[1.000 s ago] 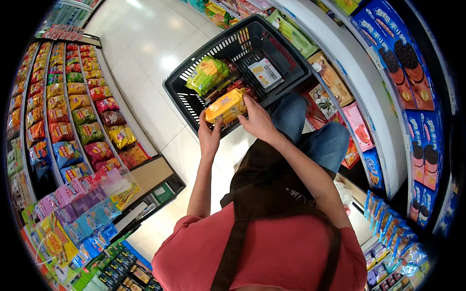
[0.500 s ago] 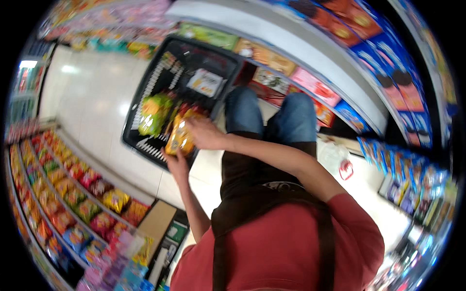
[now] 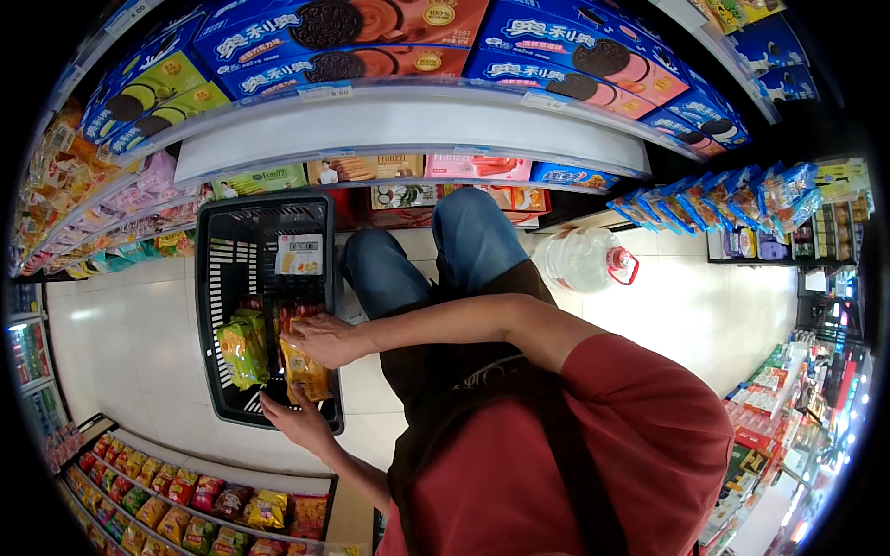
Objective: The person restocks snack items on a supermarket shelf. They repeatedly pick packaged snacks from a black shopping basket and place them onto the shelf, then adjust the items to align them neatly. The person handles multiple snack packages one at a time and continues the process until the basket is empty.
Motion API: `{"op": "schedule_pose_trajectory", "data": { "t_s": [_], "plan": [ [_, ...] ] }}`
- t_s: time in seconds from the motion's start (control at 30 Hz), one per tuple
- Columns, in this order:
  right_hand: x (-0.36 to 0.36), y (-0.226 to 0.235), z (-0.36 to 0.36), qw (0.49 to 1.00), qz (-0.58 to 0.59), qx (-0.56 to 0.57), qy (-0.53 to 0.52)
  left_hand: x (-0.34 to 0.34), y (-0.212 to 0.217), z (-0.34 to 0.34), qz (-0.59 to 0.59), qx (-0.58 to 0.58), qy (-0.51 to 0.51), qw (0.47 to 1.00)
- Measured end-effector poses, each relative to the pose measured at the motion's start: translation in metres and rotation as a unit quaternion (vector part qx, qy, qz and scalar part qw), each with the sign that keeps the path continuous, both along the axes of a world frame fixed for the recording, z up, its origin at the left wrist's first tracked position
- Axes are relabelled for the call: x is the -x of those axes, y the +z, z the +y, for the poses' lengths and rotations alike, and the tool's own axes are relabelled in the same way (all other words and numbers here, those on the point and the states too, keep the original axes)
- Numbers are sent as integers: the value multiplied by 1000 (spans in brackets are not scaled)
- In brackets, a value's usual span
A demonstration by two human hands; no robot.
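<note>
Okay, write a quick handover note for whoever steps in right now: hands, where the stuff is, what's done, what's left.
Left hand: grips the orange snack pack from below, at the black basket's near rim.
Right hand: rests on top of the same pack.
Done: a green-yellow snack bag and a white pack already lie in the basket.
Left: the orange pack is not yet released.

Black basket (image 3: pixel 215 278): far wall cut short by shelf shadow.
Orange snack packet (image 3: pixel 306 371) inside basket: top covered by right hand (image 3: pixel 326 339), lower edge by left hand (image 3: pixel 297 422).
Red items behind packet: kind unreadable.
Basket's near rim: partly hidden.
</note>
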State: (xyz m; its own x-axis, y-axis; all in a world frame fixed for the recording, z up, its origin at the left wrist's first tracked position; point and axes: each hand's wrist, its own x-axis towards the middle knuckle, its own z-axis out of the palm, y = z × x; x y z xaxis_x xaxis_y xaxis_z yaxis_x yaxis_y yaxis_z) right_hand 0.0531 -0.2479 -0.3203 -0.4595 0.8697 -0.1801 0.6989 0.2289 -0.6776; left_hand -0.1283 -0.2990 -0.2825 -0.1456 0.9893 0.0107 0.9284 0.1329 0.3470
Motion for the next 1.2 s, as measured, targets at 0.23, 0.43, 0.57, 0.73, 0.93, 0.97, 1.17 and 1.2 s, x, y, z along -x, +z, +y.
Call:
{"op": "schedule_pose_trajectory", "data": {
  "t_s": [0.23, 0.43, 0.57, 0.73, 0.93, 0.97, 1.17, 1.2],
  "plan": [
    [-38, 8, 60, 997, 6, -43, -67, -20, 20, 84, -73, -82, -192, 975],
    [-62, -23, 121, 997, -48, -8, -67, -59, 1, 182, -104, -68, -298, 947],
    [-64, -16, 156, 981, -150, 114, -36, -67, -53, 242, -69, 89, -274, 955],
    [-62, -57, 178, 964, -194, 176, -54, -76, -150, 292, 0, 201, -276, 940],
    [-63, -121, 190, 947, -190, 223, -129, -84, -260, 324, -166, 273, -367, 874],
    [-60, -119, 189, 947, -172, 234, -141, -77, -284, 319, -203, 228, -298, 904],
    [-57, -98, 206, 908, -82, 368, -183, -56, -355, 355, -34, 290, -384, 876],
    [-57, -111, 204, 891, -82, 374, -246, -77, -349, 362, 37, 288, -416, 862]
  ]
}}
